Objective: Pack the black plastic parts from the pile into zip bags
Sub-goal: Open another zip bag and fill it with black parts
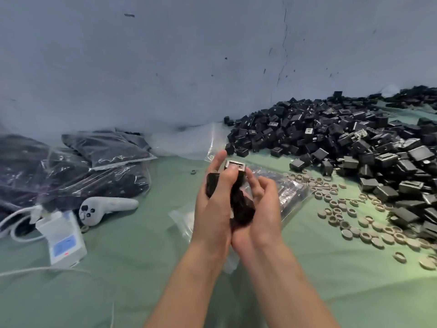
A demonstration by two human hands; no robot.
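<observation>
Judging from the head view, the likeliest slip is a spill. The left grip is curled round a stack of black parts and the right grip cups the same stack from the other side, so the load is squeezed between two palms rather than fully enclosed. The topmost part, pale face up, sits at the fingertips and would probably drop first if either grip eases. The zip bag lies flat just under and beyond both grips, and its mouth is not clearly visible. If the mouth is not held wide, parts may hit the film and skid onto the green cloth. Tan rings lie near, to the right of the right grip, and a fallen part could mix in with them. The pile is farther right and beyond, and filled bags lie well left of the left grip.
</observation>
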